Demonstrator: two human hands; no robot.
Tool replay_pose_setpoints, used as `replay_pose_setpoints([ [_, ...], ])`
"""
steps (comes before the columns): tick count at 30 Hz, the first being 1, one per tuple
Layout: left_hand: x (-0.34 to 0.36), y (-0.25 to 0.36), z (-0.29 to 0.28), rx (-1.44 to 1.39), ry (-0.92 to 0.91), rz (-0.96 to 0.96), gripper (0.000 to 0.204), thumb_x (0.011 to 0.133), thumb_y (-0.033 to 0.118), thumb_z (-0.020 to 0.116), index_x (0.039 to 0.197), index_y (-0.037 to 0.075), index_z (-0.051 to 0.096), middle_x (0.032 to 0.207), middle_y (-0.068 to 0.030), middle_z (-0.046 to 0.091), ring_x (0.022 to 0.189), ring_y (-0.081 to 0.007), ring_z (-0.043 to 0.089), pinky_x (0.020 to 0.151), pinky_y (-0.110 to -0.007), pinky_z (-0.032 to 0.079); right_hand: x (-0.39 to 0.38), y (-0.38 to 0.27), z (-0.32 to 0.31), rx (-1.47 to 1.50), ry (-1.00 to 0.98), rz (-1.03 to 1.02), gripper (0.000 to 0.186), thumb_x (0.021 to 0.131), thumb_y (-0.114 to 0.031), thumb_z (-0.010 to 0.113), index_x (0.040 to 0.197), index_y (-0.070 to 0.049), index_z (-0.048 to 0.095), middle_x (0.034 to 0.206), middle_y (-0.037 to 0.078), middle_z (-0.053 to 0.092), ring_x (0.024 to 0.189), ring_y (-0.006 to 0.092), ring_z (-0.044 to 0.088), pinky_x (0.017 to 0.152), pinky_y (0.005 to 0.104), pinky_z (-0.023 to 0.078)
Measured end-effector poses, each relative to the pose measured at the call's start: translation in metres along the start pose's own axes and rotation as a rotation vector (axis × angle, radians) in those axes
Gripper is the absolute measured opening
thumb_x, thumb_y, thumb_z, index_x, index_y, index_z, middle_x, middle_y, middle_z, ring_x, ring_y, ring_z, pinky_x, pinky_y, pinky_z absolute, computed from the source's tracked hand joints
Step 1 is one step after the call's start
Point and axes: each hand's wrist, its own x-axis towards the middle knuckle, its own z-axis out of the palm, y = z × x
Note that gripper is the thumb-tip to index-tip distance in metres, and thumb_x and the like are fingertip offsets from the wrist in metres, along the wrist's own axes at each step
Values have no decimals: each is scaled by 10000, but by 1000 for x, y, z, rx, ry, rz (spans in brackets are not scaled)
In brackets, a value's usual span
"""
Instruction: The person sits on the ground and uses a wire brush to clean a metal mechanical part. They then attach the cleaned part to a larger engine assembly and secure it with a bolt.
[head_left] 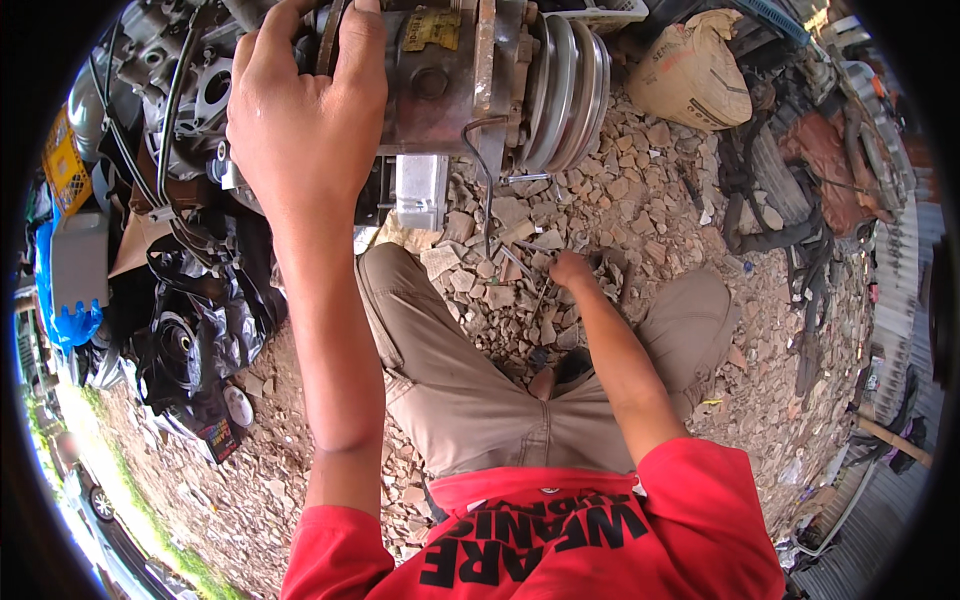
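Observation:
My left hand [305, 120] is closed over the flange end of a car air-conditioning compressor [420, 90], its thumb and fingers bent round the edge. The compressor lies on its side at the top of the view, with a grooved metal pulley [572, 95] at its right end. A thin dark wire [488, 190] hangs from it. My right hand [572, 270] is low over the rubble between my legs, its fingers closed; what they hold, if anything, is too small to make out. Slim metal tools [515, 258] lie just left of it on the stones.
A silver metal block [421, 190] stands under the compressor. Metal parts and cables [165, 110] crowd the left, above a yellow crate [65, 160]. A brown paper sack [692, 70] sits at far right, near black straps [770, 215]. Broken stone [620, 190] covers the ground.

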Motion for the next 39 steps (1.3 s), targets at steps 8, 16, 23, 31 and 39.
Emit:
replay_pose_setpoints([
  [8, -1, -17, 6, -112, 25, 35, 399, 857, 338, 610, 1167, 100, 693, 1093, -142, 687, 1023, -317, 656, 898, -370, 482, -24, 6, 23, -215, 187, -221, 607, 834, -298, 771, 1288, 23, 527, 1278, 229, 596, 1179, 366, 587, 971, 452, 495],
  [16, -2, -21, 4, -50, 49, 44, 410, 851, 340, 602, 1187, 122, 686, 1118, -144, 677, 1032, -329, 653, 905, -385, 482, -7, 19, 4, -104, 54, -298, 444, 835, -235, 727, 1206, -22, 606, 1233, 211, 612, 1155, 382, 580, 964, 465, 484],
  [23, -1, -17, 4, -10, 65, 75, 480, 841, 300, 567, 1205, -4, 639, 1120, -212, 658, 1031, -365, 633, 924, -445, 500, 9, 25, -31, 70, 77, -392, 479, 816, -286, 793, 1153, 21, 645, 1131, 200, 680, 1058, 362, 644, 887, 436, 515],
  [31, 0, -23, 4, -78, 14, -9, 399, 860, 340, 614, 1186, 122, 687, 1093, -140, 701, 1018, -282, 667, 897, -350, 482, 0, 16, -55, 361, 36, -388, 438, 817, -221, 764, 1190, -25, 646, 1089, 171, 693, 937, 317, 675, 827, 417, 526],
  [39, 2, -28, 6, -71, 25, -6, 422, 808, 344, 607, 1141, 103, 700, 1091, -152, 673, 1028, -334, 646, 905, -407, 488, -14, 20, -79, 421, 1, -227, 512, 760, -259, 804, 1174, 3, 654, 1128, 169, 679, 1021, 305, 643, 888, 395, 480],
])
